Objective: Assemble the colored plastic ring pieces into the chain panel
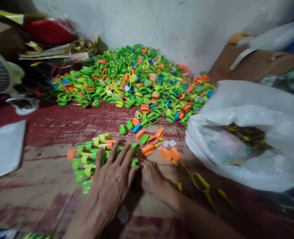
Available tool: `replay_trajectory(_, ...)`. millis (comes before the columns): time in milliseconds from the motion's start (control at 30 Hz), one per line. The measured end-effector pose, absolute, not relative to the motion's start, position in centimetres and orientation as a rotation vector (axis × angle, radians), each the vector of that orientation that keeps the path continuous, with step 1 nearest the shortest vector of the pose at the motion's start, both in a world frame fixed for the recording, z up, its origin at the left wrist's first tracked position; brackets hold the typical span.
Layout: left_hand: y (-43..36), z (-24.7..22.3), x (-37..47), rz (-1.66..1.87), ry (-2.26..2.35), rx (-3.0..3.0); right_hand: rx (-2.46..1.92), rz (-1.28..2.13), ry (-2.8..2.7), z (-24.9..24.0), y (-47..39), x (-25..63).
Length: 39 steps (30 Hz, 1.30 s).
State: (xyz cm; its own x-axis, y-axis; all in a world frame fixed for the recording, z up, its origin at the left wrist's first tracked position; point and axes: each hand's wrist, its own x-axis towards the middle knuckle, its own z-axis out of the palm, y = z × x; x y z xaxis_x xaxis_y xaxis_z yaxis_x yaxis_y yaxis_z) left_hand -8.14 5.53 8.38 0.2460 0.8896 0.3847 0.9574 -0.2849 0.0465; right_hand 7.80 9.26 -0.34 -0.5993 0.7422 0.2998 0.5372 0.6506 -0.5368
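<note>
a: looking at the left hand (112,181) first — it lies flat, fingers spread wide, palm down on a small batch of green and yellow plastic pieces (87,159) near the front edge of the floor (37,196), gripping nothing

b: and the right hand (150,177)?

a: it sits just beside the left, fingers curled down against the floor close to the orange pieces (170,153). whether it pinches anything i cannot tell; the fingertips are blurred and partly hidden

b: where is the rest of the stock?

a: the big heap of plastic pieces (134,79) is banked against the back wall (186,30), well apart from the hands, with a loose trail running toward them. a white plastic bag (246,132) stands open at the right edge of the floor

b: how should that flat-hand step go, in your judgement?

a: keep the palm low and the pressure even so the light pieces slide together instead of skipping out at the sides, and let the right hand wall off the batch on its side

b: any writing or brand to read?

a: none legible; the small white tags (169,143) by the orange ones are too blurred
</note>
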Motion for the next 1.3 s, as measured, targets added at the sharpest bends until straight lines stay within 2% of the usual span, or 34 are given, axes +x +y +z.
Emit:
replay_trajectory(200, 6.1, 6.8, -8.7, -0.521, -1.642, -2.303, -1.015, 0.701, -2.324, 3.4, 11.3, 9.1)
replay_trajectory(367, 5.6, 9.5, -8.0, -0.553, -1.646, -2.242, -1.117, 0.325, -2.367, 4.2, 16.8, 13.8)
replay_trajectory(533, 2.0, 11.5, -4.7, -0.865, -1.361, -2.519, -1.229, 0.142, -2.57, 2.6, 18.6, 14.3)
replay_trajectory(667, -0.9, 7.6, -2.2, -1.045, -1.396, -2.835, -1.217, 0.163, -2.633, 1.8, 19.4, 14.3)
replay_trajectory(833, -3.5, 3.0, -3.4, -1.108, -1.617, -2.854, -1.051, 0.037, -2.595, 2.4, 21.2, 16.3)
replay_trajectory(1033, -6.3, 2.4, -6.7, -1.189, -1.835, -2.491, -1.192, 0.161, -2.277, 4.9, 15.1, 16.7)
replay_trajectory(1167, -6.7, 1.7, -8.5, -0.997, -2.115, -2.158, -1.26, 0.398, -2.178, 3.2, 7.7, 16.1)
replay_trajectory(1300, -5.7, 0.3, -8.7, -0.852, -2.202, -2.059, -1.161, 0.331, -2.161, 1.0, 4.5, 15.5)
